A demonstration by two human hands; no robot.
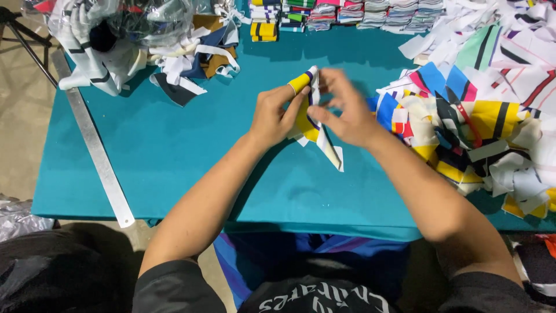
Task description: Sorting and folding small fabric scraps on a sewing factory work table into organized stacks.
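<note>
Both hands meet above the middle of a teal table [174, 150]. My left hand [277, 113] and my right hand [343, 110] together hold a small fabric piece [315, 124] striped yellow, white and dark blue. Its top end is wrapped over my left forefinger, and a white tail hangs down to the table between the hands. The fingers of both hands pinch the cloth. Part of the piece is hidden behind my palms.
A big heap of colourful fabric scraps [480, 116] covers the table's right side. Folded striped stacks [347, 13] line the far edge. A clear plastic bag with cloth [116, 35] lies far left. A long metal ruler [92, 139] runs along the left edge.
</note>
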